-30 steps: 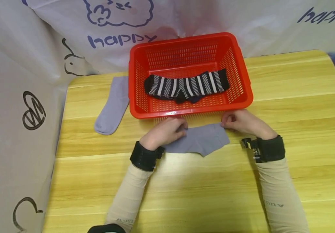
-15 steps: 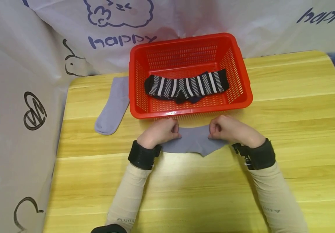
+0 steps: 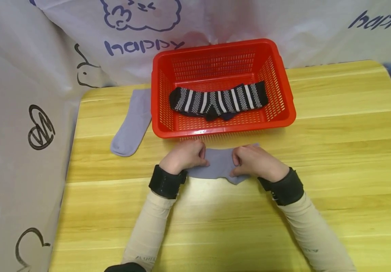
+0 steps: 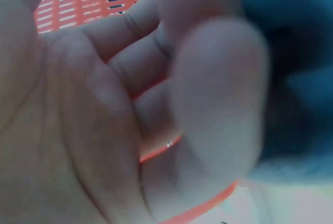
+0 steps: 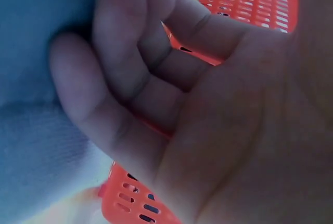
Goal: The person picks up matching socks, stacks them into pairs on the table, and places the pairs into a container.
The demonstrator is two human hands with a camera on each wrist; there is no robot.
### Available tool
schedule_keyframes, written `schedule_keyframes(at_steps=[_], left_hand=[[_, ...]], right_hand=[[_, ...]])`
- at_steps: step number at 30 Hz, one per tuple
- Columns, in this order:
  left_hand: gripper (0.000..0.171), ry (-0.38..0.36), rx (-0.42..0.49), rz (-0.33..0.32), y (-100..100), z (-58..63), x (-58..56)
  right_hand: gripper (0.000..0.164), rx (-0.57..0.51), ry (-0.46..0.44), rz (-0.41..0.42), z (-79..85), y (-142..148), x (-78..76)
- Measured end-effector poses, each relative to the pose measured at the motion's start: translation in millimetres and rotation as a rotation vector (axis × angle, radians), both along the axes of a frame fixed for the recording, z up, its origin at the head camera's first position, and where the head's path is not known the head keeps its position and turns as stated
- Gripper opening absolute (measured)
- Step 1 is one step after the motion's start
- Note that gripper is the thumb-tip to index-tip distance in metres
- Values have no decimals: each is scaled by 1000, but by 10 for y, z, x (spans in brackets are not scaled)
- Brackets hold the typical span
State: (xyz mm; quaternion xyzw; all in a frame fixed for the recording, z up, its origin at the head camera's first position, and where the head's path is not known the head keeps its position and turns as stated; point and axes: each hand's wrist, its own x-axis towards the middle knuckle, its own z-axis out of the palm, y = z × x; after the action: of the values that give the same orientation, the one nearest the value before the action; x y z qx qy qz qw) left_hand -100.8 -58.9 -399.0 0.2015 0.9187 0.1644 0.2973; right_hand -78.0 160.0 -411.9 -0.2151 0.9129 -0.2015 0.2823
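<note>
Fingers of the left hand [image 3: 183, 155] curl and pinch a gray sock [image 3: 219, 162] on the table [image 3: 216, 226], its length running left to right, just in front of the red basket [image 3: 222, 130]; farther along, curled fingers of the right hand [image 3: 259, 162] pinch it too, neither hand nearer.

Gray sock [image 3: 218, 161] lies crosswise on table [image 3: 229, 226].

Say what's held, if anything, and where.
Nearer gray sock: left hand touches its left part, right hand its right part; whether either pinches it can't be told.
</note>
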Motion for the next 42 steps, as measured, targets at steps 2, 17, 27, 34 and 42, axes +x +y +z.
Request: schedule_keyframes(at_steps=[2, 17, 27, 34, 42], left_hand=[[26, 8, -9, 14, -18, -17, 13], [31, 89, -38, 75, -98, -106, 47], [32, 88, -66, 58, -115, -47, 58], [34, 60, -66, -52, -92, -21, 79], [33, 40, -53, -52, -82, -78, 102]], right_hand=[[35, 24, 15, -1, -10, -14, 8], [41, 72, 57, -44, -4, -49, 52], [41, 124, -38, -66, 62, 105, -17], [42, 142, -34, -65, 63, 114, -20], [43, 164, -12, -66, 38, 62, -12]])
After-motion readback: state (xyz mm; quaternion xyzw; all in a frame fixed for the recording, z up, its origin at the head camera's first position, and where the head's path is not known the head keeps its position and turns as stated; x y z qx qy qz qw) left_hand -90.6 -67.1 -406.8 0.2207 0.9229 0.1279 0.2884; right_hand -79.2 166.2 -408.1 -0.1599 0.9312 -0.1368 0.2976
